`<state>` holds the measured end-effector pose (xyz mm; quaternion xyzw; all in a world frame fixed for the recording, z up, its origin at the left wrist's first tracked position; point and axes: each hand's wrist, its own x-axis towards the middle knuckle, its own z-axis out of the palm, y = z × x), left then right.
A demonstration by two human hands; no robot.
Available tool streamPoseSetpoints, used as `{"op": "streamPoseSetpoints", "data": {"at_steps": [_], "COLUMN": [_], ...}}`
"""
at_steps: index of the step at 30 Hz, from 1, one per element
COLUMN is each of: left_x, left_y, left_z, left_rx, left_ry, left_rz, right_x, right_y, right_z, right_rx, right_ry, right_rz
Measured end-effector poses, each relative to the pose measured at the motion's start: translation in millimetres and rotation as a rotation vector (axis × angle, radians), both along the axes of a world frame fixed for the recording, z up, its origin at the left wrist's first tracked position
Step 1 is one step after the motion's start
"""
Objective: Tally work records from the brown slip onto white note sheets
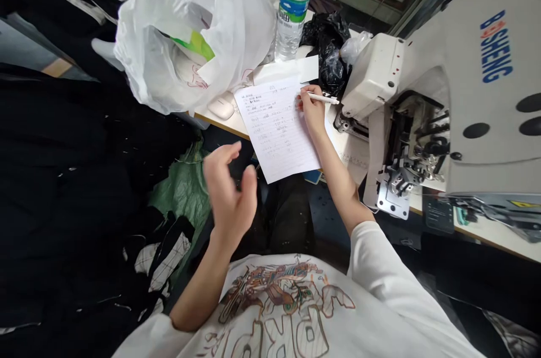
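A lined sheet of paper [283,149] with handwriting over its upper part lies on the table, its lower end jutting past the front edge. My right hand [311,107] rests at the sheet's upper right, fingers closed around a white pen [323,98]. The pen's tip is hidden by the hand. Raised in the air left of the sheet, my left hand [232,189] holds nothing. Its thumb and fingers are apart, and it is slightly blurred.
A white plastic bag [240,25] and a water bottle [291,14] stand behind the paper. Beside them lies a black plastic bag [327,48]. A sewing machine [376,76] fills the right side. Left of the paper sits a pale earbud-like case [221,108]. Dark fabric [63,189] covers the left.
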<state>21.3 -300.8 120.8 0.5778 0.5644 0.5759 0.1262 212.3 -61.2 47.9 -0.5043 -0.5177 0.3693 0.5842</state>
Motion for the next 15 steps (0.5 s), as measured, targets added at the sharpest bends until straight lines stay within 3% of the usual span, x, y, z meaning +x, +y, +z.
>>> {"op": "streamPoseSetpoints", "data": {"at_steps": [3,5,7,11,15], "left_x": [10,17,23,27,19], "left_y": [34,36,31,27,30], "left_z": [-62.7,-89.1,-101.3,-100.8,-103.4], "left_rx": [-0.631,-0.831,-0.829,-0.716,-0.736], "left_ry": [-0.221,-0.416,-0.523,-0.525,-0.311], "left_rz": [-0.129,-0.291,-0.395,-0.453,-0.442], "right_x": [-5,-9,-14,-19,-15], "right_y": [1,5,11,27,36], "right_z": [8.7,14.7,19.1,20.0,10.7], "right_rx": [-0.104,-0.141,-0.14,-0.11,-0.092], "right_ry": [-0.022,-0.03,-0.029,-0.023,0.028], "right_rz": [0.012,0.027,0.053,0.086,0.061]}}
